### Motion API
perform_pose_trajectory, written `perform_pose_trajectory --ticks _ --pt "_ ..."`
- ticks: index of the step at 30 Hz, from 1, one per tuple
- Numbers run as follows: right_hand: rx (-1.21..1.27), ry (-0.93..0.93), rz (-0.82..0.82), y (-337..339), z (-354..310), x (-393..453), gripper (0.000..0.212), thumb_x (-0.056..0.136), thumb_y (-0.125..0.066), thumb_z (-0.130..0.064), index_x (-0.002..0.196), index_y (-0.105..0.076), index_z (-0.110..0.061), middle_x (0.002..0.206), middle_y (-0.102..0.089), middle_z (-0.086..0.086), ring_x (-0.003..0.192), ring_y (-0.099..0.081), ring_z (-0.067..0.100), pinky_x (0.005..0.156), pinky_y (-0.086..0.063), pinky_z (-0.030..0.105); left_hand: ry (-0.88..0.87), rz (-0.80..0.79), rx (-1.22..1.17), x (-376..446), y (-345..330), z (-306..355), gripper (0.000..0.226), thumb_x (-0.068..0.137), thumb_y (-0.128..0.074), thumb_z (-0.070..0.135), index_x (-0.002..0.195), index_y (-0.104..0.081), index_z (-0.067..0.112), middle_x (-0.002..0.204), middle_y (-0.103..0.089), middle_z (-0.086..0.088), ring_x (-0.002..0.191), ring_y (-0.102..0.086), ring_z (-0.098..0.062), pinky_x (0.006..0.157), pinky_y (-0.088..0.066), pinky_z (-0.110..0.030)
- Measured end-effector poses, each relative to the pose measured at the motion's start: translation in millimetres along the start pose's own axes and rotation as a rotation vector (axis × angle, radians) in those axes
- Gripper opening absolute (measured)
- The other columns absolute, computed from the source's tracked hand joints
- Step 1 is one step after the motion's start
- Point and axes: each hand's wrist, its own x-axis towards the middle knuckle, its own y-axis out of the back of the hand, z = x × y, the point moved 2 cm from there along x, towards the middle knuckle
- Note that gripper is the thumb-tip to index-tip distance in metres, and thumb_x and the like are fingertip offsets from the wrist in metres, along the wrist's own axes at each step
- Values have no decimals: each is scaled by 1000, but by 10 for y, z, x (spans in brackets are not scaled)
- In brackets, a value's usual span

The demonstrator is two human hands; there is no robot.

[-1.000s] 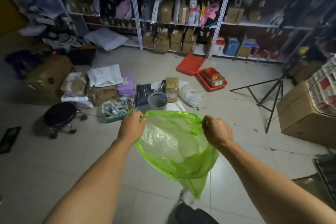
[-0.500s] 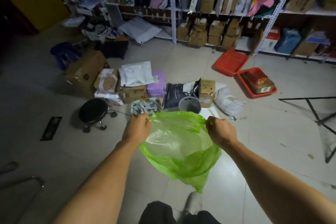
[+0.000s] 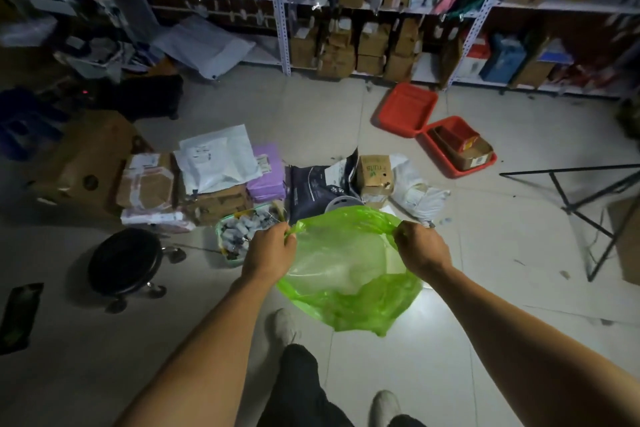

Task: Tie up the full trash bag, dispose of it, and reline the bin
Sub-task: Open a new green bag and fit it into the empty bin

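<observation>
Both hands, left hand (image 3: 269, 251) and right hand (image 3: 420, 248), grip the green bag (image 3: 349, 274) rim, spreading it open.

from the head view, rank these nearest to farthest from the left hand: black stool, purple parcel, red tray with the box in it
From the left hand:
1. Purple parcel, just beyond the hand on the floor.
2. Black stool, off to the left.
3. Red tray, far right, near the shelves.

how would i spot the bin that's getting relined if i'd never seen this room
Start at the heap of parcels on the floor in front of the metal shelving. At its near edge, just past the open green bag held by the left hand and right hand, the grey bin peeks out. It is the only round, open-topped item there.
</observation>
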Motion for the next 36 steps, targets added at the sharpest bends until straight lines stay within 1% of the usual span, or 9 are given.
perform_pose_trajectory --ticks 7,13,18,22,25,27,30,33,36 --pt "45 -196 24 32 -373 419 23 93 -46 -32 96 -65 -18 95 -70 17 87 -63 39 64 -42 33 -63 -94 -2 942 159 -264 18 91 -55 21 82 -61 7 81 -67 -24 86 -61 -44 65 -42 -43" --pt "129 -290 -39 -24 -345 701 23 91 -50 -31 97 -68 -19 96 -70 14 92 -63 39 69 -49 35 -84 -124 -5 1412 92 -172 20 92 -55 24 75 -53 12 82 -66 -25 83 -59 -44 64 -42 -43" --pt "220 -332 -53 -120 -243 1043 21 89 -52 -27 94 -69 -17 95 -71 17 90 -63 40 69 -48 35 -81 -167 20 1725 -58 -47 21 92 -53 26 73 -49 17 80 -65 -22 84 -59 -43 67 -48 -44" --pt "276 -360 -94 -323 -143 1337 21 90 -53 -27 86 -68 -12 90 -69 20 87 -62 41 65 -41 31 -28 -182 3 1971 -281 35 26 92 -52 27 70 -42 17 71 -58 -20 78 -55 -41 61 -41 -41" --pt "265 -340 -122 -484 -69 1611 24 90 -53 -27 86 -66 -7 90 -68 20 86 -61 41 64 -39 31 5 -175 -6 2177 -481 33 30 92 -53 26 67 -38 19 70 -57 -20 75 -54 -41 58 -34 -38" --pt "255 -335 -100 -623 19 1800 23 90 -54 -25 84 -65 -5 89 -67 21 85 -61 42 63 -37 31 6 -166 3 2358 -659 0 31 92 -53 26 66 -37 19 71 -58 -20 75 -53 -40 58 -34 -38" --pt "226 -331 -67 -833 115 2034 20 85 -58 -21 84 -64 -3 90 -65 25 86 -60 45 63 -37 32 -14 -183 28 2576 -867 -79 30 92 -53 28 67 -39 19 69 -59 -19 75 -55 -40 59 -43 -41" --pt "131 -334 -7 -1062 233 2281 21 83 -60 -21 91 -65 -3 99 -62 25 94 -55 45 73 -45 40 -56 -202 51 2825 -1137 -191 28 91 -55 26 68 -42 17 67 -61 -19 71 -57 -42 58 -44 -42" --pt "46 -331 102 -1302 389 2493 23 83 -63 -22 97 -63 -3 105 -61 22 97 -52 44 76 -45 43 -80 -210 57 3069 -1440 -350 27 89 -56 24 67 -41 16 70 -62 -20 72 -57 -44 59 -42 -43"
